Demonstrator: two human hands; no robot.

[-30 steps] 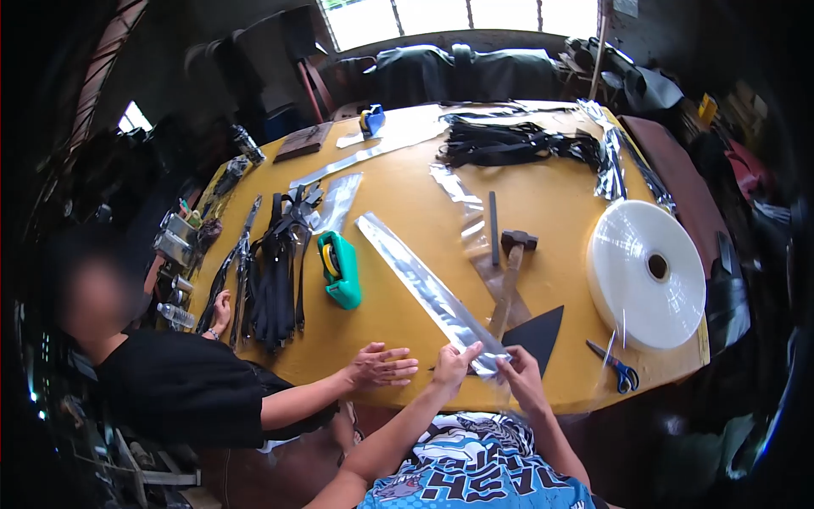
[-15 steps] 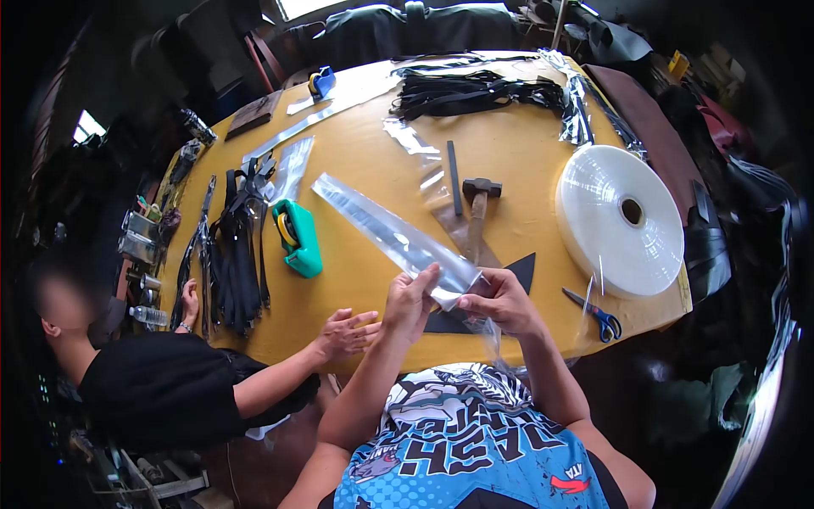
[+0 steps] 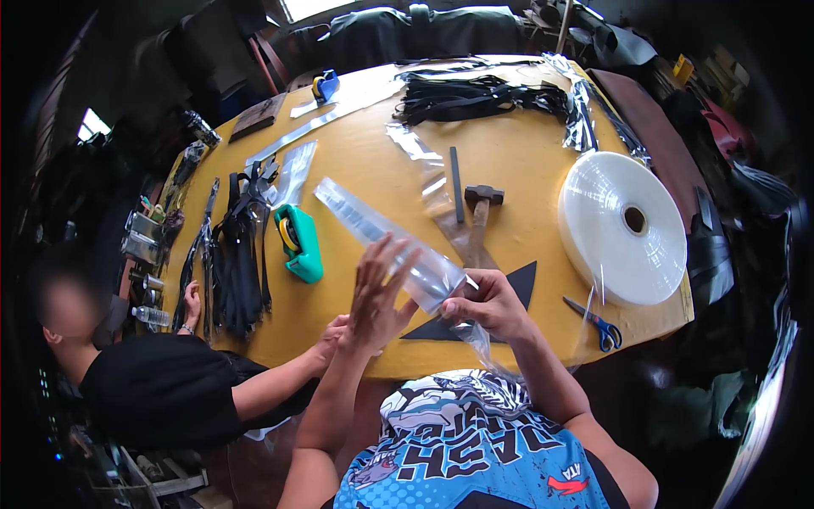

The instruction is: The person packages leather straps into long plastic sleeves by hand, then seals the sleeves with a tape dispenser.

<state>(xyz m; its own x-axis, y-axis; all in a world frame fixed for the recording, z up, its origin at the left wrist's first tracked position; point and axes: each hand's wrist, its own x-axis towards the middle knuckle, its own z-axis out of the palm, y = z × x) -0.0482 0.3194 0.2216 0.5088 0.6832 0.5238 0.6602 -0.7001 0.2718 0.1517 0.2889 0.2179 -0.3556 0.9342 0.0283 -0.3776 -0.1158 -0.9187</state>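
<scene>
In a dim workshop we see a yellow-topped desk [image 3: 365,157], beyond which dark sheets [image 3: 424,32] are draped beneath a bright window. The clear plastic strip [image 3: 434,278] lies slantwise above the near part of the desk, its far end pointing toward the green tape dispenser [image 3: 307,254] and its near end gathered in the right grip [image 3: 492,305], which pinches it between thumb and bent fingers. The left grip [image 3: 383,293] is wide, fingers spread alongside and partly across the strip; we cannot tell whether they touch it. We judge the strip to be very light and thin, limp across its width yet stiff enough along its length to project beyond the supporting hand. Its gloss suggests that it would slip under a loose hold and might crease under a hard one. We would therefore take it by the edges or the near end, with flat fingers supporting the middle. In appearance it is long, narrow and transparent, with straight sides, pale highlights and the yellow surface showing faintly through; a crumpled tail [image 3: 480,341] of film hangs below the right grip. Beneath and beside it we note a black triangular piece [image 3: 519,293] and a hammer [image 3: 481,222].
</scene>
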